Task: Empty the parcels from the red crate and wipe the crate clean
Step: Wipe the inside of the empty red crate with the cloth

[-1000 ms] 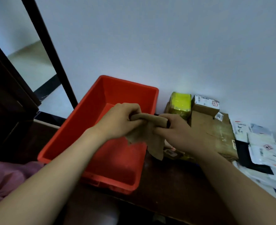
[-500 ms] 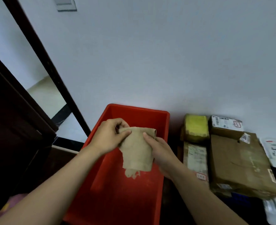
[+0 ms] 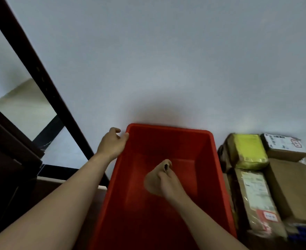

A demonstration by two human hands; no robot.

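Red rectangular plastic crate [image 3: 209, 177]: I see it centre frame, its far end against the pale wall [image 3: 166, 60].
Right hand [image 3: 169, 185]: inside the crate, low by the floor, fingers bunched round a crumpled tan cloth [image 3: 151, 183].
Left hand [image 3: 112, 143]: gripping the crate's far-left rim corner.
Parcels: a yellow-wrapped parcel [image 3: 247, 150] and labelled brown cardboard boxes [image 3: 296, 188], piled just right of the crate, outside it.

Nothing legible anywhere. White shipping label [image 3: 283, 142] on far-right cardboard box [image 3: 285, 155]: barcode lines, red stamp, unreadable. Pale label [image 3: 255, 188] and red-bordered sticker [image 3: 269, 216] on near wrapped parcel [image 3: 245, 210]: blurred.
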